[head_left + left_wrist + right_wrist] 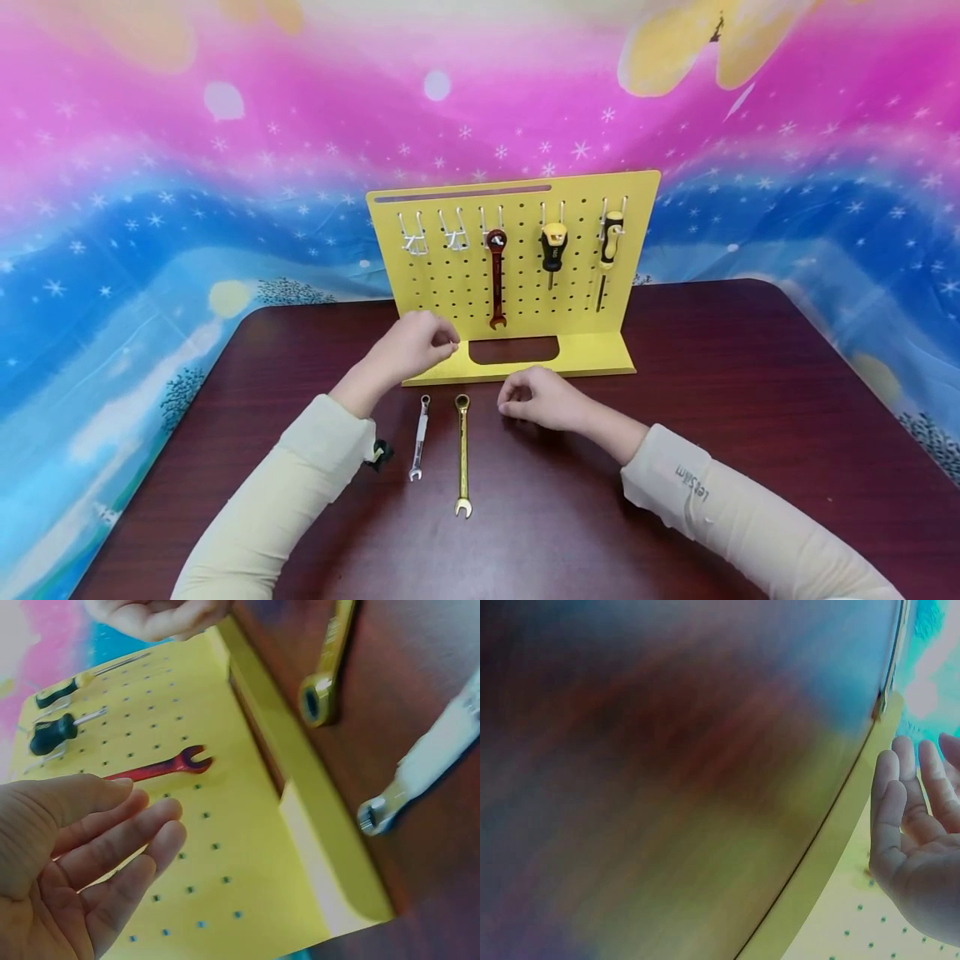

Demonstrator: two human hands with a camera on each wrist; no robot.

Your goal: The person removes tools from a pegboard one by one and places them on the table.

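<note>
My left hand (pixel 417 342) hovers before the lower left of a yellow pegboard (pixel 442 292), fingers loosely bent and holding nothing. On the board a red combination wrench (pixel 497 279) hangs from a hook; in the left wrist view its open jaw end shows just beyond my fingertips. My right hand (pixel 543 398), also holding nothing, is near the board's front edge with relaxed fingers. Between the two hands, a gold combination wrench (pixel 462 458) and a smaller silver wrench (pixel 421 437) with a white wrap lie on the table.
A stubby screwdriver (pixel 553 246) and a longer screwdriver (pixel 611 242) hang at the board's right. Two white hooks at the left, one being the outer hook (pixel 414 242), bear no tool. The brown table (pixel 750 400) has a patterned cloth (pixel 300 167) behind it.
</note>
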